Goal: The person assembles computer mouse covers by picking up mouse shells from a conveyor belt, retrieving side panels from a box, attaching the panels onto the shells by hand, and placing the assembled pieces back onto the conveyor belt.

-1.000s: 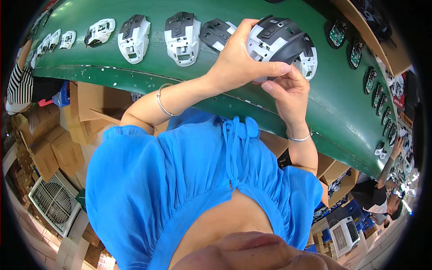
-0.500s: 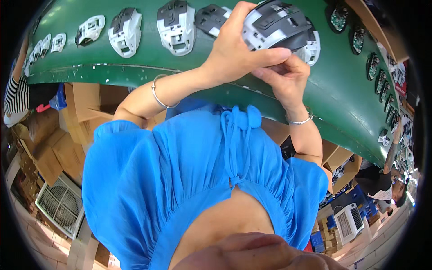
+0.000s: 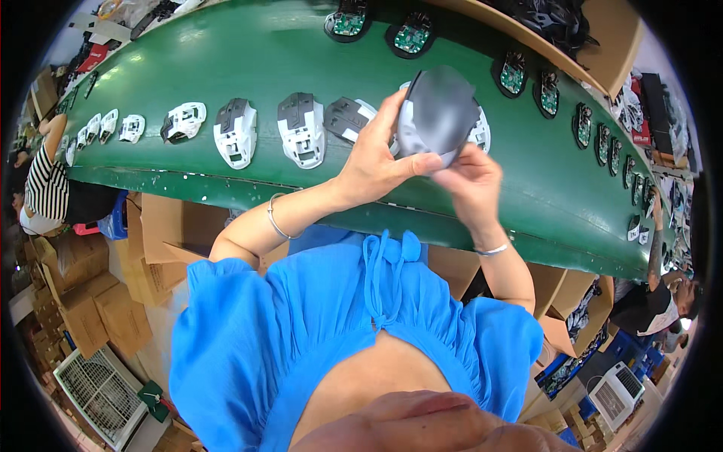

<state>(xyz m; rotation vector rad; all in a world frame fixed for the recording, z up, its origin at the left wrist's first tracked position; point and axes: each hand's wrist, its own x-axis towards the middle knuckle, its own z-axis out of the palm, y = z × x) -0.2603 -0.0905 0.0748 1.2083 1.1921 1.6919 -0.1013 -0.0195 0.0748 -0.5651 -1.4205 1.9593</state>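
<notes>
My left hand (image 3: 374, 167) holds a computer mouse shell (image 3: 440, 113), fingers behind its left side and thumb along its lower edge. The shell's smooth black top faces up, with a grey-white side edge showing. My right hand (image 3: 474, 188) is bent at the lower right edge of the same shell, its fingertips partly smeared by motion. Behind the held shell a white mouse shell (image 3: 480, 129) lies on the green belt (image 3: 286, 60), mostly hidden. Left of it lie a dark grey and white shell (image 3: 349, 117) and another white and grey shell (image 3: 301, 135).
More white shells (image 3: 235, 134) continue in a row to the left. Black mouse bases with green circuit boards (image 3: 413, 36) line the far and right side. A cardboard box (image 3: 602, 45) stands beyond the belt. Co-workers sit at the left (image 3: 56, 181) and right (image 3: 655, 301).
The held shell has turned from its ribbed grey and black face to its smooth black top. It sits lower in view, both hands still at it, as the view has shifted upward.
</notes>
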